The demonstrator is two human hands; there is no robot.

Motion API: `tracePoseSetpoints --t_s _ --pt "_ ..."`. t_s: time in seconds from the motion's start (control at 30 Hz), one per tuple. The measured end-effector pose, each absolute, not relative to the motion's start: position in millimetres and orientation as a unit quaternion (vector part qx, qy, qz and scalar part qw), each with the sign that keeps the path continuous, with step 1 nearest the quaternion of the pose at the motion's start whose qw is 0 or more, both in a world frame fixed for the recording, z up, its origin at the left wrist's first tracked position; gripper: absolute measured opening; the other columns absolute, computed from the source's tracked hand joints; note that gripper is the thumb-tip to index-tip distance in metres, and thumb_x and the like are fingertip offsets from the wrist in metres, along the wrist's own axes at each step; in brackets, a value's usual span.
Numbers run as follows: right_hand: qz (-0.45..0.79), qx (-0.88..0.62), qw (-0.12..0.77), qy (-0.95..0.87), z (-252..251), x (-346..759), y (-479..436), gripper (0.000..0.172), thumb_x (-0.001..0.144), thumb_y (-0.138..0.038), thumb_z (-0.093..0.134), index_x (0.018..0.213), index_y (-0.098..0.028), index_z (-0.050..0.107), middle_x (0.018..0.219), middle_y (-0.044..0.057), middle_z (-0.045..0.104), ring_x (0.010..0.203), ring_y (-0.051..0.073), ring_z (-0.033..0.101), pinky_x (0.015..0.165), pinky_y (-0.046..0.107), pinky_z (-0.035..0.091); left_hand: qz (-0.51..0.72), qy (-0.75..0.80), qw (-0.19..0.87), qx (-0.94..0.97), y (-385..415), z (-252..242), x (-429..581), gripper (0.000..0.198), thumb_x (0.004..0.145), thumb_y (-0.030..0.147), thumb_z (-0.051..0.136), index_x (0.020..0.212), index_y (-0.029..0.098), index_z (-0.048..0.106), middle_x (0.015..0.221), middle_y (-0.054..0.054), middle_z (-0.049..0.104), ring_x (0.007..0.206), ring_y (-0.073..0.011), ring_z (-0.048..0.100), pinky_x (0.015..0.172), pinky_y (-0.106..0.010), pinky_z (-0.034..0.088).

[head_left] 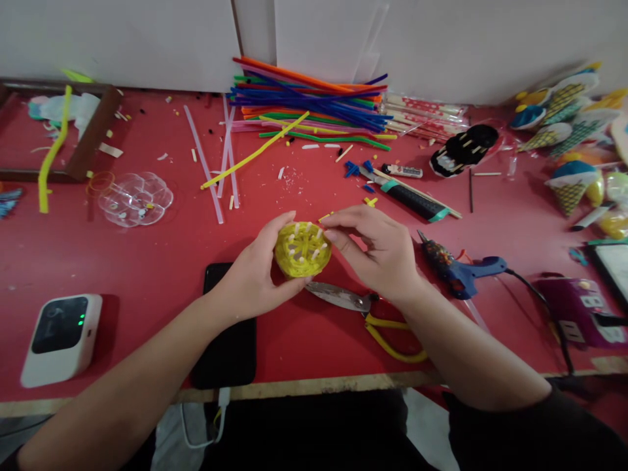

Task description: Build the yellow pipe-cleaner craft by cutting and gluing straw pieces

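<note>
A small round yellow woven basket with several white sticks poking up around its rim is held just above the red table. My left hand cups it from the left and below, fingers closed round its side. My right hand pinches the basket's right rim with thumb and forefinger. Under my hands lie yellow-handled scissors.
A black phone lies under my left wrist, a white device at the front left. A blue glue gun and a purple power strip sit to the right. Colourful straws are piled at the back, and a clear plastic tray rests at the left.
</note>
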State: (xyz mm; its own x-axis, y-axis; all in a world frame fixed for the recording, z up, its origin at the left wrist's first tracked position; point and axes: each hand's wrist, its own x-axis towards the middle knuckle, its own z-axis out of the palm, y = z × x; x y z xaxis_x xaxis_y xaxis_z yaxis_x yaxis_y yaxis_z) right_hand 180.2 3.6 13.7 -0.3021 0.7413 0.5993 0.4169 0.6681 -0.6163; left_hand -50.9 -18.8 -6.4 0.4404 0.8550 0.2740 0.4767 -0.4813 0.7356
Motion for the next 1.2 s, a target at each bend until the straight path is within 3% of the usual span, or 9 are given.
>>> tracePoseSetpoints --t_s 0.1,0.27,0.4,0.57,0.7,0.8,0.97,1.1,1.2 --pt "0.164 -0.354 0.470 -0.792 12.1 179.9 4.6 0.015 0.098 -0.014 0.066 0.106 -0.023 0.075 0.099 0.003 0.081 0.092 0.015 0.077 0.083 0.029 0.063 0.356 0.424 0.280 0.785 -18.7 -5.6 -47.7 0.078 0.085 0.036 0.083 0.152 0.023 0.044 0.148 -0.016 0.063 0.134 -0.0323 0.067 0.116 -0.046 0.057" --pt "0.163 -0.356 0.479 -0.786 11.3 178.7 3.0 0.019 0.099 -0.014 0.062 0.108 -0.026 0.075 0.100 0.004 0.081 0.094 0.017 0.076 0.084 0.032 0.063 0.405 0.403 0.204 0.795 -17.4 -0.7 -46.2 0.073 0.082 0.027 0.080 0.147 0.026 0.047 0.144 -0.014 0.064 0.135 -0.0326 0.065 0.115 -0.050 0.057" --pt "0.169 -0.349 0.480 -0.787 11.9 179.0 2.1 0.019 0.099 -0.015 0.062 0.108 -0.025 0.075 0.101 0.004 0.081 0.096 0.018 0.076 0.087 0.033 0.063 0.425 0.384 0.174 0.801 -19.1 0.5 -47.8 0.084 0.080 0.021 0.075 0.155 0.029 0.039 0.151 -0.015 0.059 0.146 -0.0367 0.056 0.122 -0.060 0.050" --pt "0.207 -0.316 0.485 -0.789 14.4 180.1 0.9 0.017 0.098 -0.014 0.065 0.110 -0.023 0.074 0.102 0.005 0.080 0.096 0.015 0.076 0.087 0.029 0.063 0.453 0.330 0.235 0.794 -19.5 -6.3 -51.4 0.097 0.080 0.021 0.073 0.165 0.031 0.027 0.158 -0.015 0.052 0.145 -0.0366 0.056 0.122 -0.061 0.050" --pt "0.252 -0.300 0.486 -0.781 17.5 180.3 -2.6 0.015 0.098 -0.018 0.068 0.109 -0.024 0.076 0.101 0.004 0.081 0.095 0.016 0.078 0.086 0.030 0.064 0.478 0.275 0.256 0.794 -13.4 -13.4 -50.0 0.109 0.076 0.029 0.087 0.166 0.028 0.025 0.155 -0.017 0.052 0.142 -0.0389 0.059 0.118 -0.060 0.054" --pt "0.273 -0.299 0.490 -0.772 18.8 180.2 -5.3 0.014 0.097 -0.019 0.070 0.107 -0.025 0.078 0.101 0.004 0.083 0.094 0.016 0.079 0.085 0.030 0.065 0.511 0.232 0.234 0.794 -9.8 -16.5 -44.7 0.119 0.072 0.032 0.097 0.165 0.027 0.023 0.149 -0.016 0.056 0.138 -0.0354 0.064 0.113 -0.055 0.059" --pt "0.296 -0.286 0.497 -0.764 17.2 178.8 -6.1 0.016 0.096 -0.017 0.070 0.107 -0.024 0.078 0.099 0.004 0.082 0.092 0.016 0.079 0.084 0.030 0.065 0.550 0.251 0.334 0.723 -14.6 -15.4 -39.2 0.096 0.068 0.034 0.100 0.149 0.029 0.047 0.140 -0.012 0.064 0.127 -0.0313 0.071 0.105 -0.047 0.065" --pt "0.311 -0.287 0.497 -0.758 15.4 177.7 -5.6 0.013 0.095 -0.017 0.071 0.106 -0.023 0.077 0.098 0.004 0.082 0.091 0.015 0.078 0.085 0.029 0.064 0.524 0.296 0.360 0.713 -20.4 -8.3 -43.1 0.087 0.068 0.037 0.100 0.143 0.032 0.054 0.131 -0.009 0.068 0.114 -0.0300 0.075 0.093 -0.045 0.068" --pt "0.320 -0.287 0.498 -0.754 15.5 176.9 -6.0 0.011 0.095 -0.017 0.071 0.103 -0.021 0.076 0.095 0.004 0.082 0.086 0.013 0.077 0.083 0.026 0.064 0.515 0.297 0.393 0.701 -21.8 -2.4 -46.1 0.079 0.070 0.038 0.098 0.138 0.028 0.058 0.121 -0.006 0.071 0.103 -0.0242 0.076 0.086 -0.037 0.067"
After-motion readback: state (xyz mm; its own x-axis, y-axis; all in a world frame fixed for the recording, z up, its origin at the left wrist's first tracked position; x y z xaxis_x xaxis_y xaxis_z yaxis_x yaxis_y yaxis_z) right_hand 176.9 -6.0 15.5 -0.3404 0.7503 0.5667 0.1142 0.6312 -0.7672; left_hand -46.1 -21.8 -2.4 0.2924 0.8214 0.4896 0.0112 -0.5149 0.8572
